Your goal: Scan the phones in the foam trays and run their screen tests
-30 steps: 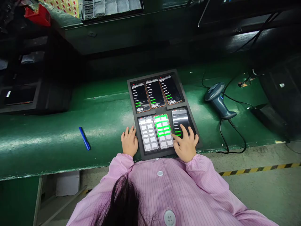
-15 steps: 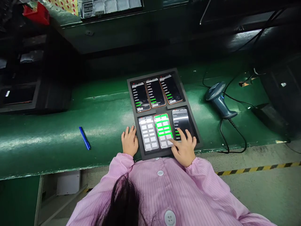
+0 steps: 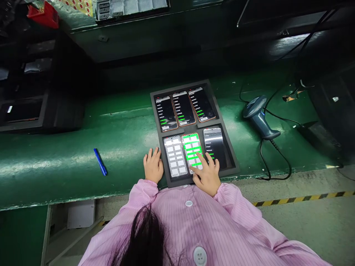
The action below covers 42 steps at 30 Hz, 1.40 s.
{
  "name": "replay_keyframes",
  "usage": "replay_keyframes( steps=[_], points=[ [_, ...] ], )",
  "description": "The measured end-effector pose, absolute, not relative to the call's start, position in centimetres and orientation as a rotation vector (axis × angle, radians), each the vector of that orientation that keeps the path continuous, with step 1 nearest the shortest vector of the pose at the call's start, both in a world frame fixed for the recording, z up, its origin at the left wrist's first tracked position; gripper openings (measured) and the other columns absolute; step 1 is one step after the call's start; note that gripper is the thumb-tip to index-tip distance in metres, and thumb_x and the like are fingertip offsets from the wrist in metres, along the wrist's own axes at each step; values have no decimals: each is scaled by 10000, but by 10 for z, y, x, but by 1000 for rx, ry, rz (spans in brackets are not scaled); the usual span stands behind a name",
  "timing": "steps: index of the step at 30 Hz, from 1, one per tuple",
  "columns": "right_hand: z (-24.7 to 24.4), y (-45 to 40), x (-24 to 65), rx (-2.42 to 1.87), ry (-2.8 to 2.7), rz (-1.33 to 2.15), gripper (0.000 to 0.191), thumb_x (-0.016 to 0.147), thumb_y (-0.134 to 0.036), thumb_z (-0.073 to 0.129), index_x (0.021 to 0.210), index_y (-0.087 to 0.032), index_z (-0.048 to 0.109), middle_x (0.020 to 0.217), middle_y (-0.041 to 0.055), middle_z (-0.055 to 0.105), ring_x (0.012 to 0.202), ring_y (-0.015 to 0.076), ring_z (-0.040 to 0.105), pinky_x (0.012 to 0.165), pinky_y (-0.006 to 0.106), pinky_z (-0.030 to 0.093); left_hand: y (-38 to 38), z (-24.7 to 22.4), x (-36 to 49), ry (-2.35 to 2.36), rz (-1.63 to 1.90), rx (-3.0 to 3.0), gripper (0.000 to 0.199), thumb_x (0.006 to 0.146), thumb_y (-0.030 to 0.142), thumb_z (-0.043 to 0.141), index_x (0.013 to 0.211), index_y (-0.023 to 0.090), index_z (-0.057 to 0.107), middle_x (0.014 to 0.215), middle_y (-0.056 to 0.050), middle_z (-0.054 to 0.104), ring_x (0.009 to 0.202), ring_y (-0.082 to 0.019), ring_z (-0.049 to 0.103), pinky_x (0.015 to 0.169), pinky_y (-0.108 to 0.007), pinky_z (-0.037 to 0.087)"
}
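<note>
A black foam tray (image 3: pixel 191 129) lies in front of me, with several lit smartphones set in two rows. Over its near row, my right hand (image 3: pixel 207 176) has its fingers spread, and a fingertip meets the lower screen of the middle smartphone (image 3: pixel 191 145), which shows green and white blocks. To its left, a smartphone (image 3: pixel 175 157) displays grey and white blocks. The near right smartphone (image 3: pixel 213 138) has a dark text screen, partly covered by my fingers. My left hand (image 3: pixel 153 166) rests flat on the bench beside the tray's left edge, fingers apart, holding nothing.
A blue pen (image 3: pixel 100 162) lies on the green bench (image 3: pixel 124 147) to the left. Right of the tray stands a barcode scanner (image 3: pixel 260 118) with its cable looping near the edge. Black trays (image 3: pixel 63 81) are stacked at the far left; a red bin (image 3: pixel 44 14) sits behind.
My right hand has slid left across the middle smartphone's screen. A green band now shows lower on that screen. My left hand has stayed in place.
</note>
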State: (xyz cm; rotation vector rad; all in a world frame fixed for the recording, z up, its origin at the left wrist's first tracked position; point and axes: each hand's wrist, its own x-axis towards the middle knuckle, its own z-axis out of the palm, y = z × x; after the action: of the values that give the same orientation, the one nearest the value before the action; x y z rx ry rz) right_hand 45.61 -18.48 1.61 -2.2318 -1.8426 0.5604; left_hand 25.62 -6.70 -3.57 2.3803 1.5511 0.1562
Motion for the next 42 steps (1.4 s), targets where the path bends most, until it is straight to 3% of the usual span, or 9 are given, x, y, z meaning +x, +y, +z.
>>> replay_keyframes(
  steps=[13, 31, 42],
  points=[
    [14, -202, 460, -2229, -1829, 600, 281, 749, -240, 521, 918, -363, 709, 1367, 36, 417, 1280, 368, 233, 945, 628, 199, -67, -38, 256, 1550, 150, 2384, 436, 842, 159, 318, 1226, 203, 520, 1347, -82, 489, 1323, -266, 323, 1032, -492, 282],
    [14, -219, 482, -2399, -1642, 378, 244, 785, -263, 521, 888, -346, 726, 1377, 50, 403, 1276, 379, 256, 930, 635, 233, -67, -34, 258, 1557, 150, 2365, 436, 844, 160, 314, 1228, 198, 519, 1357, -86, 478, 1321, -269, 325, 1035, -503, 277],
    [12, -203, 487, -2428, -1648, 358, 325, 758, -186, 496, 946, -338, 715, 1397, 42, 377, 1270, 379, 259, 923, 636, 259, -66, -36, 257, 1549, 143, 2393, 431, 843, 152, 316, 1221, 170, 522, 1348, -93, 487, 1316, -278, 332, 1030, -496, 285]
  ],
)
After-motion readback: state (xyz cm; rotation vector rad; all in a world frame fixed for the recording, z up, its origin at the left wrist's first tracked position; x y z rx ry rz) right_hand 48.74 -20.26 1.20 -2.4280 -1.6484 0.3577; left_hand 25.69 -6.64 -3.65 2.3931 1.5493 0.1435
